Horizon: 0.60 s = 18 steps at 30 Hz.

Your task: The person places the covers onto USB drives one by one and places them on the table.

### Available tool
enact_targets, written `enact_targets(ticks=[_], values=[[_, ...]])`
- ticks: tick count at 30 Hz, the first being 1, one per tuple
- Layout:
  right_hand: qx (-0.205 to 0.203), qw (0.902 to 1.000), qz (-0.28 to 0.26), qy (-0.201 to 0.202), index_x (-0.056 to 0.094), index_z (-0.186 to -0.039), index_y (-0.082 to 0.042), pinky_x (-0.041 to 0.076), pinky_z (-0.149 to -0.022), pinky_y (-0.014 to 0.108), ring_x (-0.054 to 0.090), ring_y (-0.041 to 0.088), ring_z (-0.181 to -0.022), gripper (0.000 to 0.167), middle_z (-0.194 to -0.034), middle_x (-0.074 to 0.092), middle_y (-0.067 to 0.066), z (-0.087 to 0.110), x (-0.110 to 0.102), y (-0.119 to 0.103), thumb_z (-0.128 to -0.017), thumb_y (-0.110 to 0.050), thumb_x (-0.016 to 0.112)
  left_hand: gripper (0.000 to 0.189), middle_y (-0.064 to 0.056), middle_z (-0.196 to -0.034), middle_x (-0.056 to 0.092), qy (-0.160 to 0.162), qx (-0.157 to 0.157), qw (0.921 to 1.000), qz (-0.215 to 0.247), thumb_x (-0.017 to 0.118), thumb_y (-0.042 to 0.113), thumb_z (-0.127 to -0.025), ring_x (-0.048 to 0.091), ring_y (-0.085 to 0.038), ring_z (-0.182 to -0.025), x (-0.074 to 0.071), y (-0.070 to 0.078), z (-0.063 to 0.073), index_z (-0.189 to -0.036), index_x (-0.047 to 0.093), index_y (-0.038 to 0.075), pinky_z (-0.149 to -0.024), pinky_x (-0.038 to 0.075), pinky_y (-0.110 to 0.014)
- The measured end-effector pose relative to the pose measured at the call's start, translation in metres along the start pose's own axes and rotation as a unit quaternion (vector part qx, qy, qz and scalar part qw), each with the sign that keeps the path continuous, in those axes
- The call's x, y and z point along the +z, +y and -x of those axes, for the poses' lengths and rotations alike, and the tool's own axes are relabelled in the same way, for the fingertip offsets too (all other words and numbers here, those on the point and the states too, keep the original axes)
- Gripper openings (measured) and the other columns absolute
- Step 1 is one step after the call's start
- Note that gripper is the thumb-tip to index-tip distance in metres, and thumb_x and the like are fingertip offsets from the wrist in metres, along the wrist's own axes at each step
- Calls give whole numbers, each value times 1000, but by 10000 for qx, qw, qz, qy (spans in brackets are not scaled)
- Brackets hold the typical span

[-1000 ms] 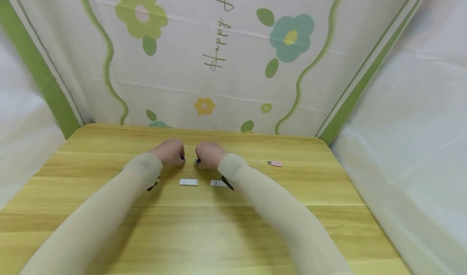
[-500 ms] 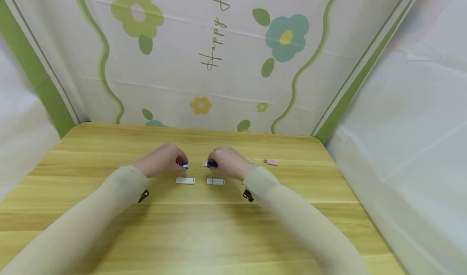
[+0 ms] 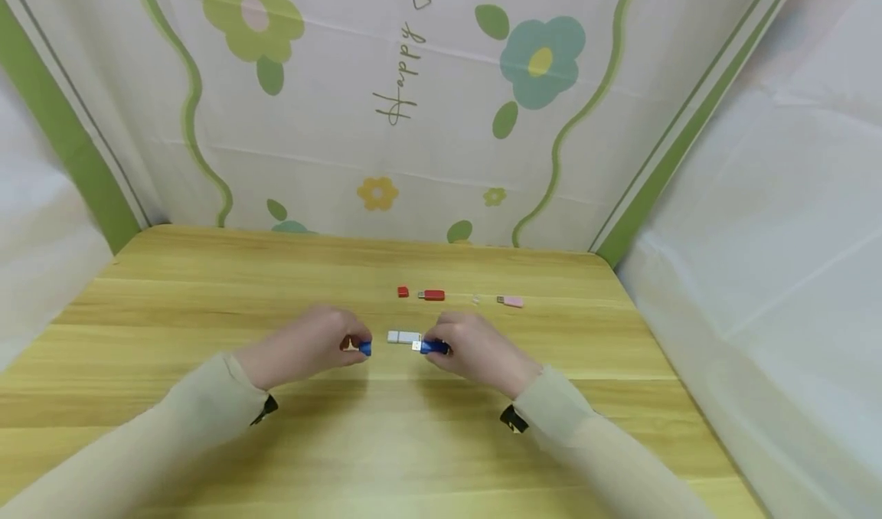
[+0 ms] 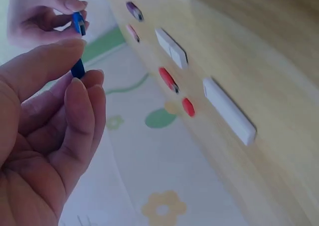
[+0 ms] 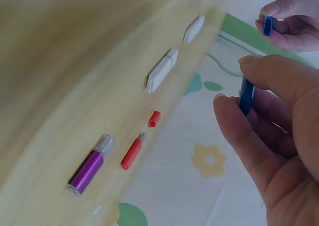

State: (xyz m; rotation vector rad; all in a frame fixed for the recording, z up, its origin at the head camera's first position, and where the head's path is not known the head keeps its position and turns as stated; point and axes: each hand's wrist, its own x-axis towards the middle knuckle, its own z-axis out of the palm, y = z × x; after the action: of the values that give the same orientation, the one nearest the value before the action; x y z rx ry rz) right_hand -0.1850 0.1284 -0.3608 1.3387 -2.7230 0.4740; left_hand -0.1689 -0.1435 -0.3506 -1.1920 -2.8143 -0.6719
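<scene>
My left hand point(image 3: 310, 347) pinches a small blue cap point(image 3: 365, 348) between thumb and fingertips. In my right hand point(image 3: 485, 354) is a blue USB flash drive point(image 3: 434, 347), its bare silver plug pointing left toward the cap. Cap and drive are apart, a short gap between them, both held above the table. The right wrist view shows the cap point(image 5: 268, 26) with its hollow end facing the drive. Just beyond the hands lies a white flash drive point(image 3: 400, 337), partly overlapped by the blue one. A longer white stick point(image 4: 229, 110) lies near it, hidden by my left hand in the head view.
Farther back on the wooden table point(image 3: 207, 274) lie a red cap point(image 3: 403, 292), a red flash drive point(image 3: 432, 295), tiny clear pieces point(image 3: 475, 299) and a pink flash drive point(image 3: 511, 301). A purple flash drive point(image 5: 89, 168) shows in the right wrist view. A flower-print curtain point(image 3: 441, 144) hangs behind.
Both hands have come back toward me, the right also rightward, carrying the blue cap and drive. The red cap and red drive have come into view; the longer white stick is now covered.
</scene>
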Motion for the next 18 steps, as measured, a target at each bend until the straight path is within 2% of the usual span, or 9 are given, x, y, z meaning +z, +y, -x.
enact_targets(ticks=[6,12,18], values=[[-158,9998,97,59,75,-96,-7,48,-66,12,58,5,-73,14,-88,65,-2,20,-3,-13,-85,-14,80,10,9,-72,65,274,362,9985,-295,82,7,-79,50,0,-60,13,19,6,-79,73,10,-55,46,-17],[-199,9997,-95,92,74,-98,-5,48,-69,11,59,6,-77,15,-90,64,0,35,-2,-21,-85,-11,79,11,9,-73,66,305,430,9985,-146,80,5,-81,53,0,-63,23,36,12,-79,71,11,-57,47,-16],[-284,9991,-289,142,73,-100,-5,45,-70,5,61,4,-78,16,-94,65,0,48,3,-25,-85,-10,79,12,9,-72,66,454,710,9955,-433,82,8,-79,54,-1,-63,32,49,17,-79,71,12,-58,47,-18]])
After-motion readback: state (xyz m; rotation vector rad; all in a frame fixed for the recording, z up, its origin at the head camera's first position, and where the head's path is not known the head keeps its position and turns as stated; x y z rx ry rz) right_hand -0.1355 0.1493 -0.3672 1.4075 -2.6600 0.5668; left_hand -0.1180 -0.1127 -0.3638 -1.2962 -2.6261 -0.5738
